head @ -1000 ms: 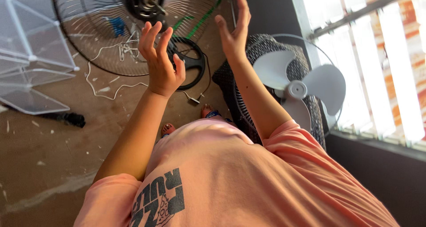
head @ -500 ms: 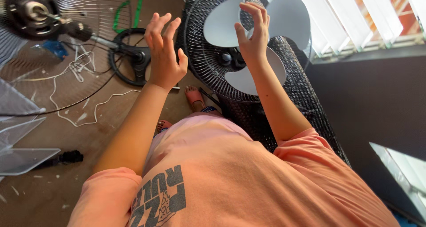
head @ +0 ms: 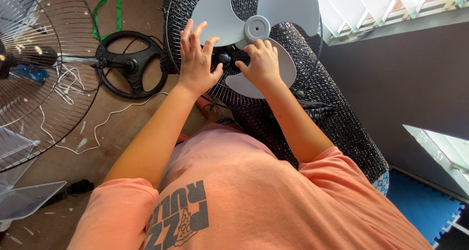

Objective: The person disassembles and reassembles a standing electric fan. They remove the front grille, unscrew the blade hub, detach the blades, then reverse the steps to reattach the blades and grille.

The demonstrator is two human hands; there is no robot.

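Note:
A grey three-bladed fan blade (head: 273, 15) sits in a round wire guard (head: 171, 44) wrapped in black mesh. My left hand (head: 198, 62) rests with spread fingers on the left side of the guard, touching the lower edge of a blade. My right hand (head: 264, 62) lies on the lower blade just below the grey hub cap (head: 257, 28), fingers curled near the black motor shaft (head: 224, 58). Neither hand clearly grips anything. My orange shirt fills the bottom of the view.
A second fan lies on the brown floor at left, with a large wire guard (head: 39, 59) and round black base (head: 129, 64). White cable (head: 112, 118) trails over the floor. Clear plastic pieces (head: 29, 198) lie bottom left. A dark wall and window louvres stand at right.
My view swung right and toward the grey fan. Both hands came down from the air onto its guard and blades.

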